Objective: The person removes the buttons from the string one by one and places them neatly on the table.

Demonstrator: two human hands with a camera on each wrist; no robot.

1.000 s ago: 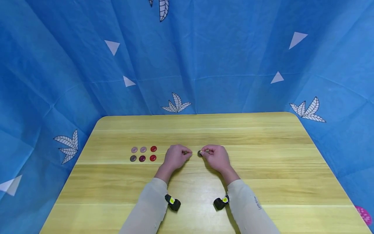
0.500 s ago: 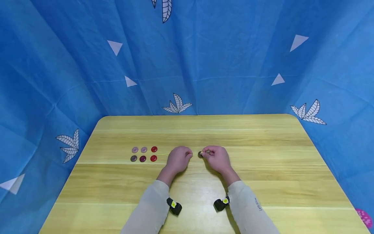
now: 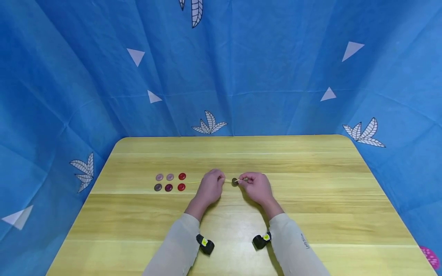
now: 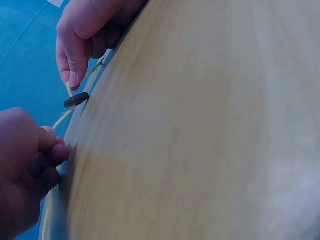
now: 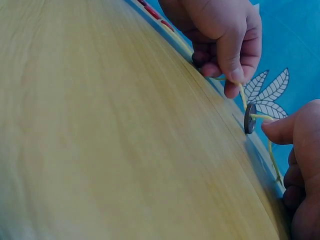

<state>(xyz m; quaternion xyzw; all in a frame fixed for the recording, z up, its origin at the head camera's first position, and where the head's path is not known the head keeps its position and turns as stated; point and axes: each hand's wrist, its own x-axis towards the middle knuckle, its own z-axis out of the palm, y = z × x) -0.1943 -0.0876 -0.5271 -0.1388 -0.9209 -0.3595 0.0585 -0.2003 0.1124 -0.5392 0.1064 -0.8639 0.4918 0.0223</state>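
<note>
A dark round button (image 3: 235, 182) hangs threaded on a yellow string (image 5: 244, 95) between the two hands. My left hand (image 3: 211, 187) pinches the string on the button's left side. On the other side, my right hand (image 3: 256, 186) pinches the string close to where it comes out of the button (image 5: 249, 119); a knotted end hangs below those fingers. In the right wrist view a dark rounded shape (image 5: 200, 59) shows beneath the left hand's curled fingers, too hidden to identify. The string's other end trails leftward over the table from under the left hand.
Left of the hands, buttons lie in two rows on the wooden table (image 3: 310, 191): two pale pink ones (image 3: 159, 177), two red ones (image 3: 182, 176), a maroon one (image 3: 168, 188) and a grey-brown one (image 3: 157, 187). A blue patterned curtain (image 3: 269, 69) surrounds the table.
My left hand has shifted slightly left and turned, still pinching the string. The dark button has moved slightly left, showing more clear of my right fingers, which have hardly moved.
</note>
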